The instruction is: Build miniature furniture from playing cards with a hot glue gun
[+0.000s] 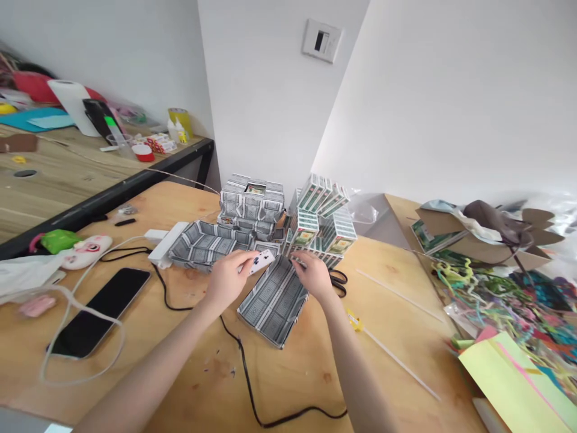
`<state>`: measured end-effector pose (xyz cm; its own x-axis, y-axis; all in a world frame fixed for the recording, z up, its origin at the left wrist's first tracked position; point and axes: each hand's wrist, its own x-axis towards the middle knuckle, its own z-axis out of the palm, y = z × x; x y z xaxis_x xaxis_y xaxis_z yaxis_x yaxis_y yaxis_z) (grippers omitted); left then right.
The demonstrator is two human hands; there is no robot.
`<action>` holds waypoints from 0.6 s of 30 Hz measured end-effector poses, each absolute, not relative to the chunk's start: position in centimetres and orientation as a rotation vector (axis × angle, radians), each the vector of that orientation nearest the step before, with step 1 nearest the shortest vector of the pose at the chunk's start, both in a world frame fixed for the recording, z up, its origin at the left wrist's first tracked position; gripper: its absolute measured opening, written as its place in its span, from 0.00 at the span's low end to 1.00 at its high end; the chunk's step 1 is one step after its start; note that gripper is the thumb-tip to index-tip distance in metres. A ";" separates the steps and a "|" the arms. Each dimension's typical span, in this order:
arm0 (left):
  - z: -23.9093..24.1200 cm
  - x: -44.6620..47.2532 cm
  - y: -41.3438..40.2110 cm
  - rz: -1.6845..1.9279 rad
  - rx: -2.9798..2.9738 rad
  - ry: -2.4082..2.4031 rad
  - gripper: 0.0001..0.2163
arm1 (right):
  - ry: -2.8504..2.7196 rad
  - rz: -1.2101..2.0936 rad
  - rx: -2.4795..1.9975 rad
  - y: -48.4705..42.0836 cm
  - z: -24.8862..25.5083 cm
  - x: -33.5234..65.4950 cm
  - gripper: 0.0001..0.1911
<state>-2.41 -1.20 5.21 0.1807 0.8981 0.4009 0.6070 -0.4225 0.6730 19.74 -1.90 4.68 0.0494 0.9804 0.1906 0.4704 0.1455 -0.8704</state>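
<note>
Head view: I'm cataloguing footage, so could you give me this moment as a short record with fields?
Left hand: the left hand pinches a playing card, dark pips showing
Right hand: the right hand is at the far right part of the patterned piece; whether it grips anything is unclear
Behind left hand: open patterned tray
Farther back: patterned box
Behind right hand: stacked green-and-white boxes
Beside right wrist: black scissors, partly hidden
Left side: dark-screened phone, cable across it
Surface: wooden table
</note>
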 end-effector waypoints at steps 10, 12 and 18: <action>4.6 -1.6 -3.9 0.806 1.586 1.056 0.09 | -1.253 1.167 -1.265 -8.9 3.6 16.9 0.09; 4.1 -1.5 -3.4 0.835 1.556 1.114 0.12 | -1.200 1.165 -1.282 -10.0 3.2 17.2 0.09; 1.7 -1.6 -2.5 0.931 1.645 1.301 0.15 | -0.832 0.754 -1.558 -13.3 1.1 18.0 0.11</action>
<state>-1.61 -2.55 1.73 0.1921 0.9796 0.0585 0.3719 -0.1278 0.9194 17.98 -13.28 1.10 0.5412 0.8407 -0.0203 0.1029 -0.0902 -0.9906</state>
